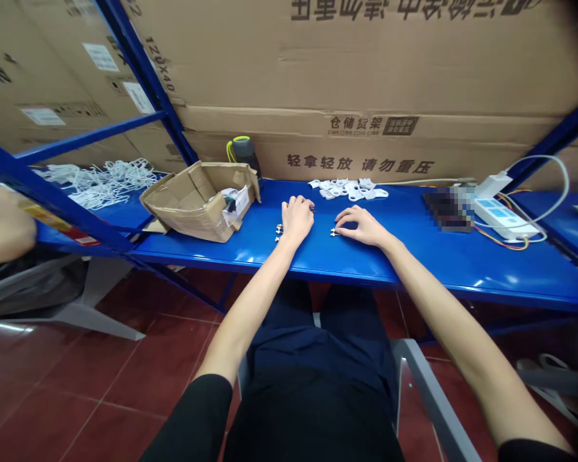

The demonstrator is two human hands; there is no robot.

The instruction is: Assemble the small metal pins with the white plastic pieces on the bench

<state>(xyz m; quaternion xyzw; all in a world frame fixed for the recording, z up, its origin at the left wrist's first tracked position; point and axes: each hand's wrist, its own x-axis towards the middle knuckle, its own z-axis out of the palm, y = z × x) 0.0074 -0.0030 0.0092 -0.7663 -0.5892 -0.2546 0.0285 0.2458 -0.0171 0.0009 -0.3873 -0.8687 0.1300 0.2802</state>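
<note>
Okay, right of box (192, 226): tiny pieces (279, 229) beside nearer left hand (297, 218), grip hidden; farther, other pieces (333, 232) at half-curled right hand (362, 226), hold unclear.

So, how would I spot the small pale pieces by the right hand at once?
Find the long blue shelf, then the person's right hand above it. The small pale pieces lie at that hand's picture-left edge; the similar pieces sit beside the left hand instead.
</note>
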